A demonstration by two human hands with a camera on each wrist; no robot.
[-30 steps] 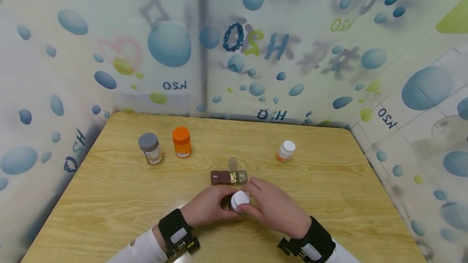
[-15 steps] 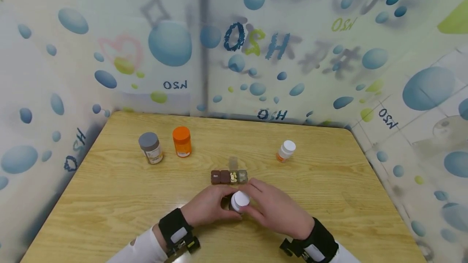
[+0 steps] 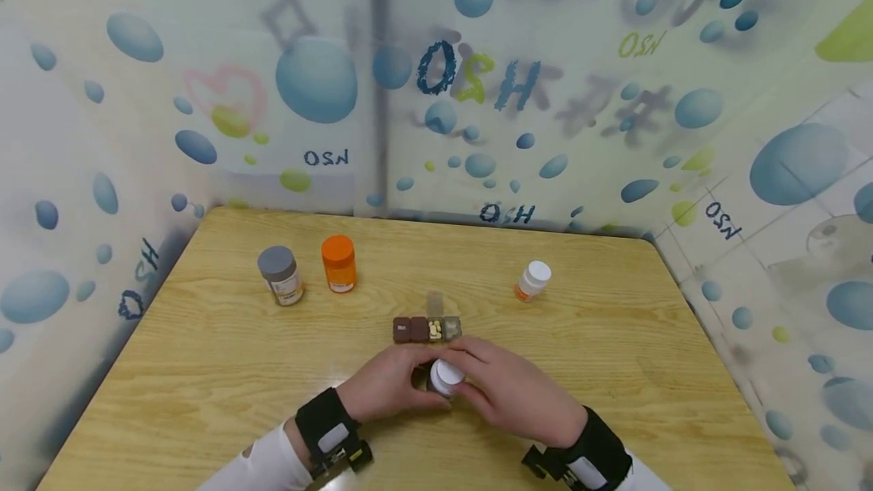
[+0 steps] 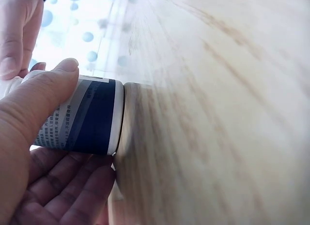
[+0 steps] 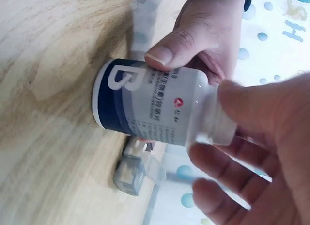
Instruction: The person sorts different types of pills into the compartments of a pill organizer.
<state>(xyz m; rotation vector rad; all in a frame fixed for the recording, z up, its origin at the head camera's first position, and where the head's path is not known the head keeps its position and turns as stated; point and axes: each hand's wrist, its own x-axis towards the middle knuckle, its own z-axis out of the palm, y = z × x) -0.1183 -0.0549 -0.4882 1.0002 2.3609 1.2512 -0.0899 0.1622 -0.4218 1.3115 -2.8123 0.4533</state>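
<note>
A white pill bottle with a blue and grey label stands upright on the wooden table, between both hands. My left hand grips its body, thumb on the near side and fingers round the far side. Its label bears a large B in the right wrist view. My right hand pinches the white cap between thumb and fingers. Just beyond the hands lies a small pill organizer. One of its lids stands raised, over a compartment with yellowish pills.
A grey-capped bottle and an orange bottle stand at the back left of the table. Farther right is a small white bottle with an orange label. A patterned curtain rises behind the table.
The right hand's fingers have shifted slightly over the cap, toward the left. The left hand keeps its grip on the bottle, which stays in place.
</note>
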